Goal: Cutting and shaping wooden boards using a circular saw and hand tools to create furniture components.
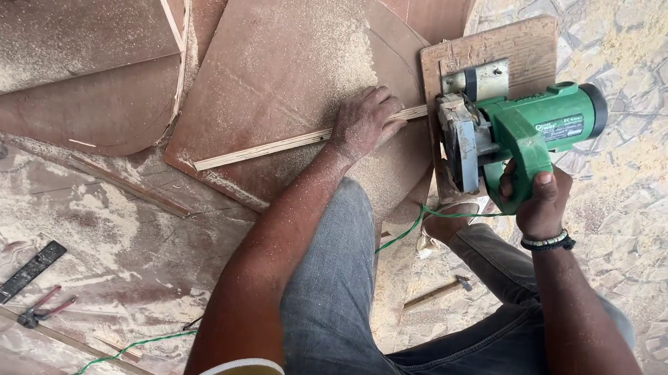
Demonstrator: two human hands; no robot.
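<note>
My right hand (537, 198) grips the handle of a green circular saw (527, 125) that sits on a small wooden base board (495, 46). My left hand (362, 122) presses flat on a brown plywood sheet (288, 67) dusted with sawdust, its fingers over a thin pale wooden strip (262, 149) that runs toward the saw. A green cord (406, 228) trails from the saw past my knee. I wear grey jeans and a beaded wristband on the right wrist.
More brown plywood sheets (74, 111) lie to the left. A metal try square (19, 276) and red-handled pliers (44, 307) rest at lower left. A hammer (437, 291) lies between my legs. Stone paving (643, 192) covered in sawdust is on the right.
</note>
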